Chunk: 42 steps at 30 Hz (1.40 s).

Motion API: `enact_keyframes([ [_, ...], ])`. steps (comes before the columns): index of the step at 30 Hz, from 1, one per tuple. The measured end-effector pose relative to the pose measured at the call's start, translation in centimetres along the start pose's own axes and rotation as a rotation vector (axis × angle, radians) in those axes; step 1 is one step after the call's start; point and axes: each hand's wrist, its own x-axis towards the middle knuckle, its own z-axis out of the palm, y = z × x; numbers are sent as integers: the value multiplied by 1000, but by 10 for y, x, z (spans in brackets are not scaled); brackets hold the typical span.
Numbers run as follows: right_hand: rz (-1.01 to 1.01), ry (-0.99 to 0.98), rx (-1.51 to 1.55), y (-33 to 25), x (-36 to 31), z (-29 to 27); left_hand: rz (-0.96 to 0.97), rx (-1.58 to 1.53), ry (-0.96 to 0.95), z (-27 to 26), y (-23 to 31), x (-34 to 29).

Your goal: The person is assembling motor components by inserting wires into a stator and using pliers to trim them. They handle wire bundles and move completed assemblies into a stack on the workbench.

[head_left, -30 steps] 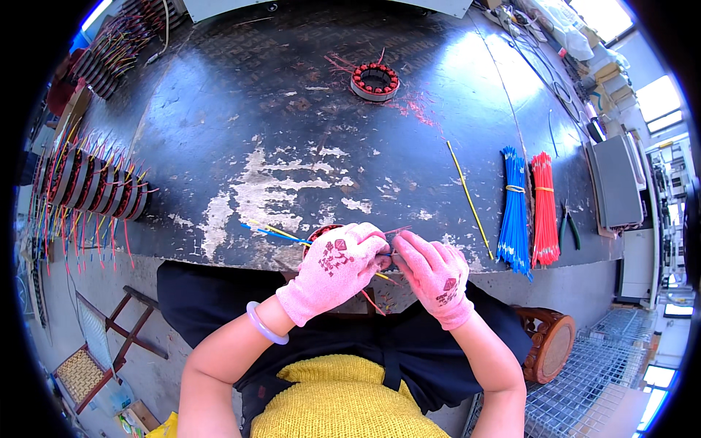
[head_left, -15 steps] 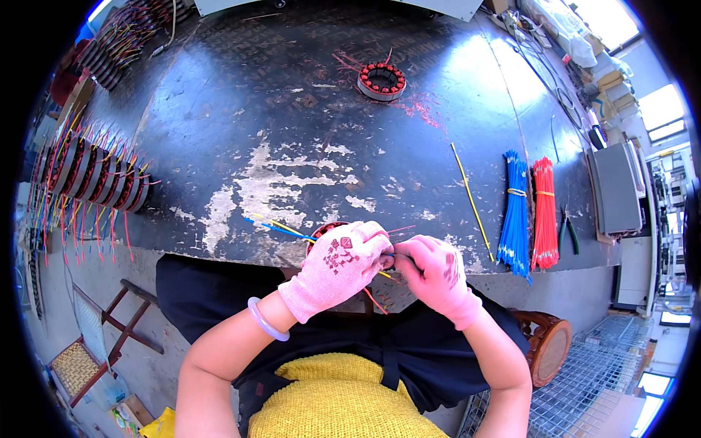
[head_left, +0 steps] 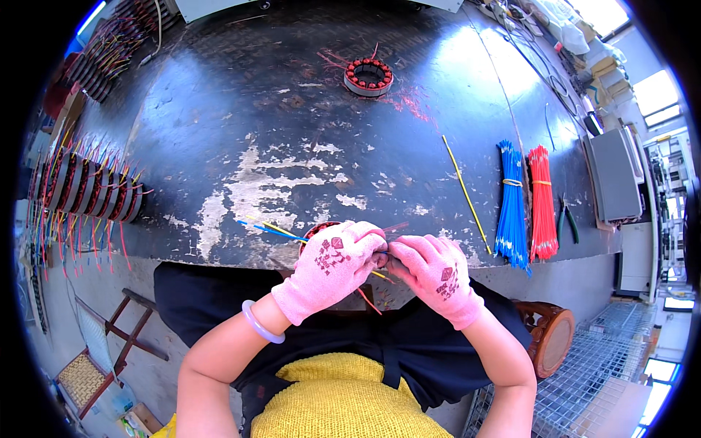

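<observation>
Both my hands wear pink knitted gloves and meet at the table's near edge. My left hand (head_left: 332, 263) is closed over a wound motor stator (head_left: 314, 231), mostly hidden beneath the glove; only a bit of its red rim shows. Blue and yellow wires (head_left: 281, 232) stick out from it to the left, and a red wire (head_left: 369, 301) hangs below my fingers. My right hand (head_left: 438, 277) is pinched shut against the left fingertips, on what looks like a thin dark wire end. The exact contact between the fingertips is too small to make out.
Another ring stator (head_left: 367, 92) with red windings lies farther back, beside red scraps. A row of wired stators (head_left: 95, 186) stands at left. To the right lie a yellow wire (head_left: 466, 191), a blue wire bundle (head_left: 512, 208), a red wire bundle (head_left: 542, 212) and pliers (head_left: 567, 221).
The whole view has shifted slightly, so the table things appear a little farther left. My right hand has turned, showing more of its back; both hands still meet at the fingertips.
</observation>
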Motion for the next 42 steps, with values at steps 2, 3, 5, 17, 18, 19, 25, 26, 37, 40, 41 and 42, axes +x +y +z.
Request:
enact_keyframes([
  [2, 66, 13, 177, 5, 1, 3, 14, 7, -13, -1, 2, 2],
  [3, 364, -102, 485, 8, 4, 5, 21, 10, -19, -1, 2, 2],
  [5, 969, -337, 1092, 10, 10, 8, 32, 12, -15, -2, 0, 2],
  [17, 377, -143, 273, -1, 2, 2, 9, 3, -26, -2, 2, 1],
  [18, 742, -325, 730, 1, 5, -3, 6, 2, -33, -4, 3, 2],
  [19, 1103, -509, 1186, 2, 7, -8, 4, -2, -38, -5, 4, 3],
  [25, 415, -244, 428, -9, 4, -21, 42, -12, -25, -2, 0, 0],
  [26, 271, -150, 268, -10, 7, -19, 35, -17, -26, -2, 0, 0],
  [37, 325, -35, 326, -11, -1, -15, 40, -48, -41, -3, 0, -1],
  [40, 48, 60, -50, -15, -3, -9, 64, -5, -18, -2, -1, 1],
  [41, 82, 22, -24, -10, -8, 1, 72, -12, -23, -2, -1, 1],
  [42, 147, -40, 81, -7, -14, 3, 81, -18, -29, -1, -2, 0],
])
